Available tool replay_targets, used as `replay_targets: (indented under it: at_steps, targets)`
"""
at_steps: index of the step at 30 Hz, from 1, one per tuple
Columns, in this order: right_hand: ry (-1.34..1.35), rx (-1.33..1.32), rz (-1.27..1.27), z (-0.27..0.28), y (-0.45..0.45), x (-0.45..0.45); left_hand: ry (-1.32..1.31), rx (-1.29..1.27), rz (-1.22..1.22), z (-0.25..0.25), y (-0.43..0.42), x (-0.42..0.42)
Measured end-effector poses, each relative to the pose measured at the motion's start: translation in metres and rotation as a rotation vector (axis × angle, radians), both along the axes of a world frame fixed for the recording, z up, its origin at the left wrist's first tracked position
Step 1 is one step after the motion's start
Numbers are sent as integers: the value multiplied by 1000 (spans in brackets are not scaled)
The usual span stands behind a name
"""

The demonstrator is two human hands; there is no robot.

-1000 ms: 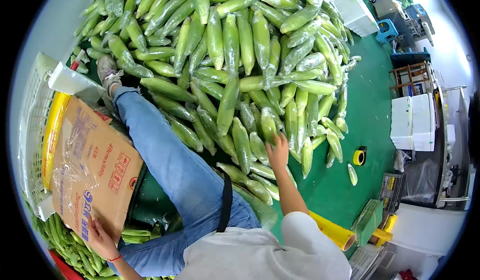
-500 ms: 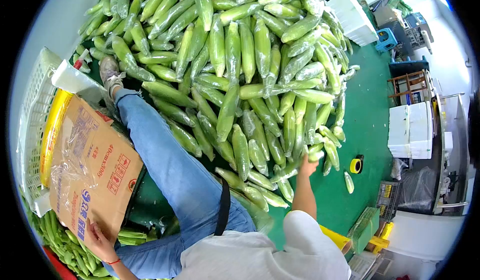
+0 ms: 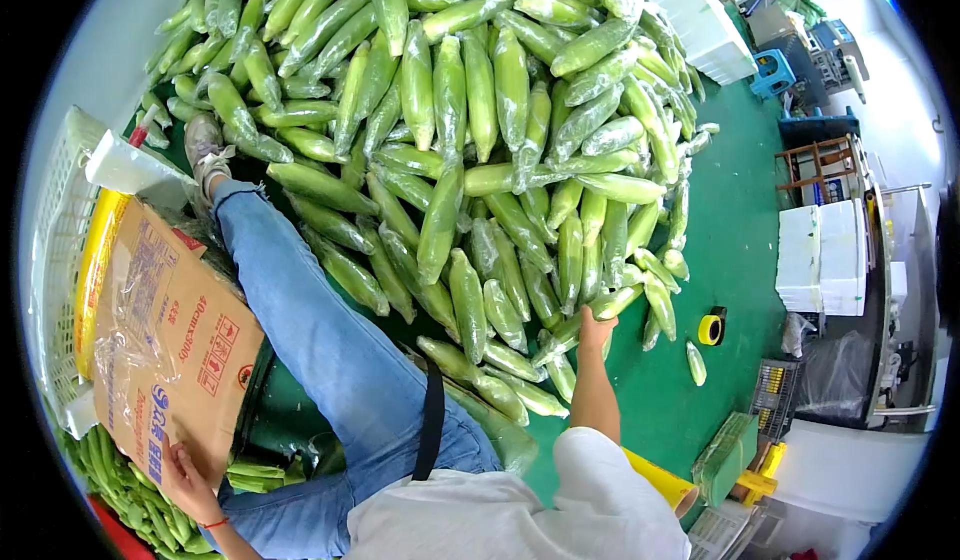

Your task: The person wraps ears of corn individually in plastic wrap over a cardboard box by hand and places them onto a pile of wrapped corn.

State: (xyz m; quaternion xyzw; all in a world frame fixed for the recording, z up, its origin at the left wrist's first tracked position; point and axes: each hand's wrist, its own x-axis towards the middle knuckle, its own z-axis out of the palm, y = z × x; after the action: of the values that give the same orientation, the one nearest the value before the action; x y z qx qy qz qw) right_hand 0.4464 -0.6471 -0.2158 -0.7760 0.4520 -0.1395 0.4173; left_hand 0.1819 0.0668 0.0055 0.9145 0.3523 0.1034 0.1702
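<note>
A large pile of green ears of corn in clear plastic wrap (image 3: pixel 450 90) spreads over the floor in front of me. My right hand (image 3: pixel 597 332) is at the pile's near right edge, closed round the lower end of a wrapped ear of corn (image 3: pixel 615 303). Part of the grip is hidden behind my fingers. At the lower left my left hand (image 3: pixel 190 485) lies on the near edge of a printed cardboard sheet (image 3: pixel 185 330), its fingers stretched out and holding nothing.
Beside the cardboard stand a white plastic crate (image 3: pixel 60 250) and a yellow roll (image 3: pixel 95 285). Unwrapped green ears (image 3: pixel 125 490) lie at the lower left. A tape roll (image 3: pixel 711 329) and a lone ear (image 3: pixel 696 364) are on the green floor. White foam boxes (image 3: pixel 820 258) stand to the right.
My right hand has shifted left and slightly towards me, and the ear of corn in it has moved along. My left hand stays on the cardboard. The whole view has swung slightly.
</note>
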Motion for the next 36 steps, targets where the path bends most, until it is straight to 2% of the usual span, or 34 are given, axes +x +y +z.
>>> replay_targets:
  at_steps: [4, 5, 6, 11, 12, 13, 14, 15, 18, 22, 25, 28, 31, 34, 36]
  targets:
    - [176, -178, 27, 5, -37, 10, -15, -64, 87, 2, -8, -2]
    - [92, -170, -3, 5, -48, 8, -6, -67, 75, 1, -7, -3]
    - [107, -126, -15, 19, -53, 5, 4, -73, 66, -1, -4, -6]
    - [212, 41, 35, 7, -77, -14, -26, -75, 24, -6, -5, -2]
    - [182, -187, 272, -18, -79, -17, -12, -59, 19, 0, -11, 6]
    - [266, -108, 222, -34, -87, -26, 4, -45, 13, 4, -16, 11]
    - [349, -32, 173, -14, -67, -25, 16, -44, 9, 7, -19, 14]
    - [140, -144, 198, -39, -69, -37, 28, -43, 5, 8, -22, 17]
    - [459, -148, 86, -41, -88, -50, 17, -68, 38, 3, -20, 12]
    - [668, -237, 236, -29, -102, -50, 83, 40, 54, 10, -29, 1]
    - [868, -185, 256, -11, -87, -57, 1, -2, 105, -6, -20, -21]
    - [642, -245, 351, -12, -63, -104, -59, -31, 99, -21, -3, -44]
    - [319, -360, 280, -38, -68, -140, -105, -89, 69, -25, 6, -49]
    - [368, -217, -20, -12, -74, -147, -10, -11, 34, -26, 27, -56]
    - [428, -337, -120, -22, -100, -156, -30, -49, 114, -30, 40, -64]
